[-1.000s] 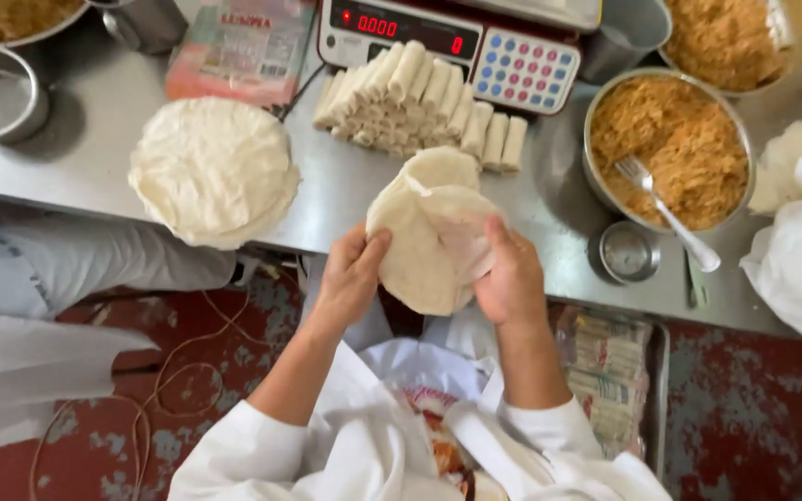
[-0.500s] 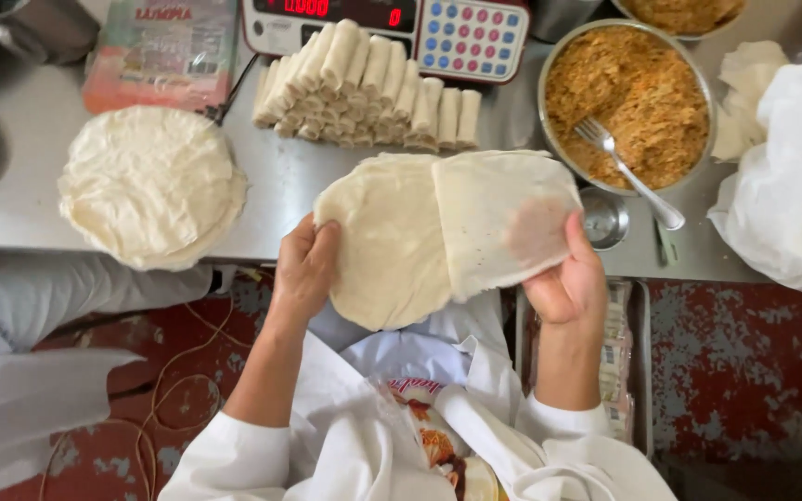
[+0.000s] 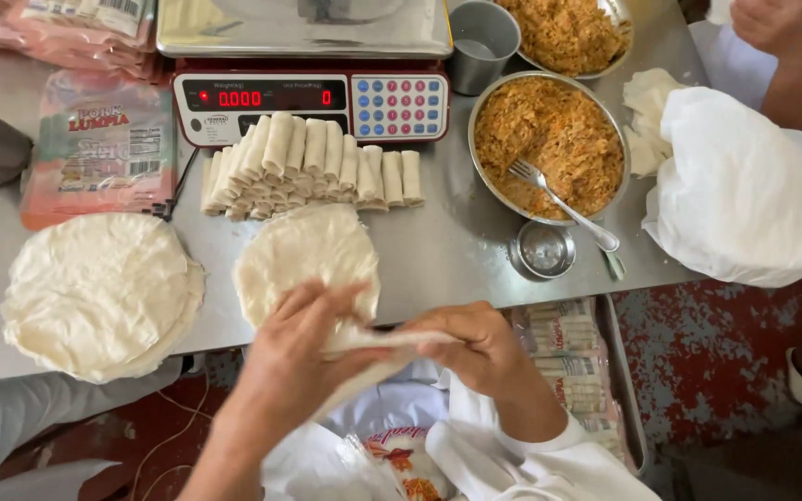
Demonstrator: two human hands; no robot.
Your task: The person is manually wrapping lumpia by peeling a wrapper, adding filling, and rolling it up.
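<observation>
Head view: the left hand (image 3: 301,357) and the right hand (image 3: 475,348) meet just off the near edge of the steel table (image 3: 457,250). Between them they hold a thin pale wrapper (image 3: 373,341), seen nearly edge-on. The left fingers curl over its upper side, the right fingers pinch its right end; both hands are closed on it. Just beyond the hands, a single round wrapper sheet (image 3: 306,255) lies flat on the table. To the left sits a thick stack of wrappers (image 3: 99,292). Behind the sheet, a row of rolled lumpia (image 3: 313,167) lies in front of a scale (image 3: 313,93). To the right stands a bowl of filling (image 3: 549,144) with a fork (image 3: 563,204) in it, and a small steel cup (image 3: 543,250) just beside it.
</observation>
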